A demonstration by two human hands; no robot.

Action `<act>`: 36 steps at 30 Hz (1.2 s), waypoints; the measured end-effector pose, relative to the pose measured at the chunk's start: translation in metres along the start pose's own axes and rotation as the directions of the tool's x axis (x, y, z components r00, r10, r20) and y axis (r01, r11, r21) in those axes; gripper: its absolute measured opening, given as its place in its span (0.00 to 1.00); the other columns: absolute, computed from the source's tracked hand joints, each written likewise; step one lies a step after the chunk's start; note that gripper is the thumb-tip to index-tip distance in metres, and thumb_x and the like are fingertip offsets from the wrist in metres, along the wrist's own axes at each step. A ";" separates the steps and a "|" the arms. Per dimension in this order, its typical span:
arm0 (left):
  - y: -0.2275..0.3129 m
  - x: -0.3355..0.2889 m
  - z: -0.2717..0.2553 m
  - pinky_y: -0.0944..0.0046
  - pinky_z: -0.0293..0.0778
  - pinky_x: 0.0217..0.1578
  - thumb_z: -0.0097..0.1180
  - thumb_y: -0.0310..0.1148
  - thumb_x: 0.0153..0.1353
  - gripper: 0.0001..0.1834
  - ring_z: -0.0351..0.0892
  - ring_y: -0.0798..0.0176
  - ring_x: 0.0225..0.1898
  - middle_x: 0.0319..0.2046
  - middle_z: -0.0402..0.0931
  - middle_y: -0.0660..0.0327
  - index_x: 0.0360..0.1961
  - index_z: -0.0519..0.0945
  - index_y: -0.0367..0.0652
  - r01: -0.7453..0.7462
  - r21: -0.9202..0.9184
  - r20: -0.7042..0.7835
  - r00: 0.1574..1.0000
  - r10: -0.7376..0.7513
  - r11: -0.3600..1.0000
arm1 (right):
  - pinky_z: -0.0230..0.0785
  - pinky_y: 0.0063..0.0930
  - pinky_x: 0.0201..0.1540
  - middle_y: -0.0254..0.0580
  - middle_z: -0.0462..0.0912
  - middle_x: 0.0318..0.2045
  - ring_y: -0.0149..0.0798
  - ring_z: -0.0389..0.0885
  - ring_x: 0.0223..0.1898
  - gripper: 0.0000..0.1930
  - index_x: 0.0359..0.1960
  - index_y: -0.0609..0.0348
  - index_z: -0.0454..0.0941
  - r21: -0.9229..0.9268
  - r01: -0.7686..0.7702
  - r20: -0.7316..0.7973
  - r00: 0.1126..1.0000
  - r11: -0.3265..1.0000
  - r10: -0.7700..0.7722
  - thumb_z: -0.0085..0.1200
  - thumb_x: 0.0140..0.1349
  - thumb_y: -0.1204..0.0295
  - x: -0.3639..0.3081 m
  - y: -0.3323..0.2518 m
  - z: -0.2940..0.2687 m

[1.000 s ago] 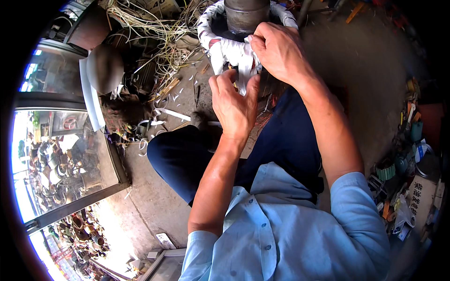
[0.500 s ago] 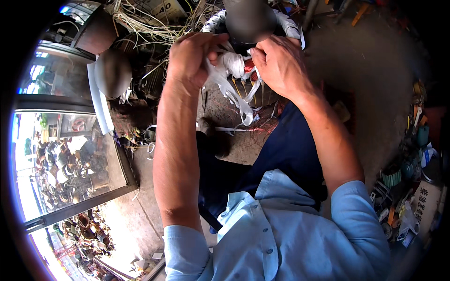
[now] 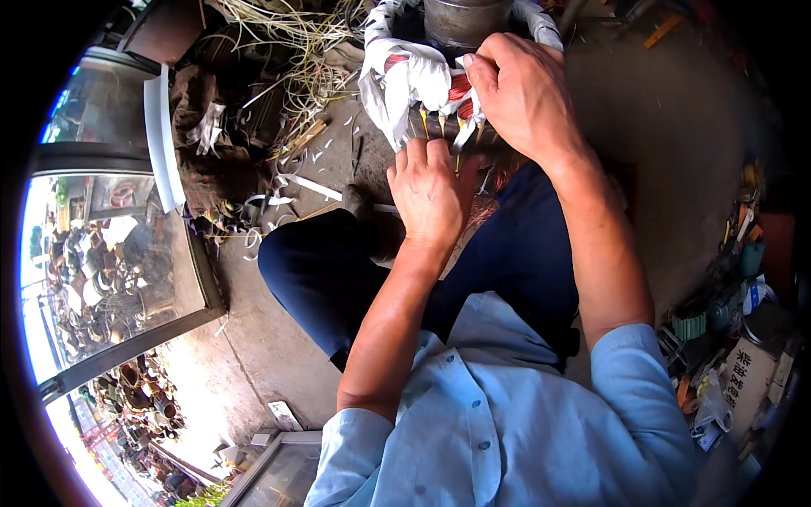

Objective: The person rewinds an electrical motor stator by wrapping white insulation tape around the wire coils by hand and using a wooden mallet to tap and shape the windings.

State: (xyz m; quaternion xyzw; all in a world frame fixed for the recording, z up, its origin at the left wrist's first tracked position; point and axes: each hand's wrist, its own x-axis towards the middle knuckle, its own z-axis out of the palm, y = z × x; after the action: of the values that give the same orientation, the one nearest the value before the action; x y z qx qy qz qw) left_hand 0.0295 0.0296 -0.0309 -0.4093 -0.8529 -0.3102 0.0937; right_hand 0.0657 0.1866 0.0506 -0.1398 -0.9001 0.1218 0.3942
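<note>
At the top of the view, the right hand pinches white tape on the copper-wound motor stator, while the left hand, fingers pressed together, touches its lower edge above the knees.

Left: pale dry straw tangle crowds in.
Right: bare grey concrete floor lies open.
Below: dark blue trousered knees block.

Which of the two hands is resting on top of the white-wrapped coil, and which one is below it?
The right hand lies on the white-wrapped coil. The left hand is lower, its fingertips reaching up to the coil's underside.
</note>
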 end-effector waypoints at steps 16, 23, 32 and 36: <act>0.004 -0.019 -0.032 0.71 0.66 0.32 0.51 0.40 0.76 0.19 0.69 0.73 0.29 0.29 0.74 0.65 0.35 0.79 0.34 0.221 -0.966 0.218 0.975 -0.033 0.132 | 0.69 0.45 0.45 0.44 0.84 0.28 0.52 0.83 0.35 0.10 0.29 0.60 0.78 0.138 -0.069 0.024 0.998 0.988 0.066 0.59 0.64 0.67 0.003 -0.002 -0.002; -0.001 -0.021 -0.026 0.68 0.66 0.40 0.50 0.44 0.76 0.23 0.69 0.68 0.33 0.31 0.75 0.59 0.30 0.76 0.34 0.365 -0.918 0.366 0.930 -0.028 0.157 | 0.62 0.41 0.56 0.35 0.82 0.42 0.43 0.79 0.46 0.17 0.43 0.53 0.80 0.007 0.239 0.144 0.961 0.971 -0.238 0.68 0.53 0.64 -0.012 0.007 -0.021; 0.004 -0.021 -0.020 0.63 0.65 0.42 0.50 0.43 0.75 0.24 0.70 0.63 0.36 0.31 0.75 0.57 0.25 0.74 0.34 0.299 -0.944 0.290 0.953 -0.088 0.137 | 0.66 0.40 0.55 0.39 0.82 0.44 0.46 0.79 0.46 0.18 0.46 0.56 0.81 0.107 0.255 0.046 0.964 0.961 -0.261 0.69 0.53 0.67 -0.016 0.020 -0.018; -0.002 -0.024 -0.020 0.65 0.66 0.43 0.50 0.41 0.76 0.23 0.70 0.65 0.37 0.32 0.75 0.57 0.26 0.73 0.35 0.230 -0.925 0.233 0.972 -0.025 0.303 | 0.70 0.38 0.57 0.50 0.80 0.50 0.48 0.79 0.52 0.16 0.51 0.64 0.79 0.115 0.060 -0.290 0.957 0.992 -0.024 0.61 0.61 0.75 -0.057 0.050 -0.028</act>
State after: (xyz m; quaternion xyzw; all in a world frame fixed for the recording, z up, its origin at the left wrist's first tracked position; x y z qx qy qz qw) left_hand 0.0415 0.0009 -0.0256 -0.3426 -0.5436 -0.7195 -0.2636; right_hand 0.1309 0.2161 0.0141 -0.1122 -0.8267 0.1468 0.5315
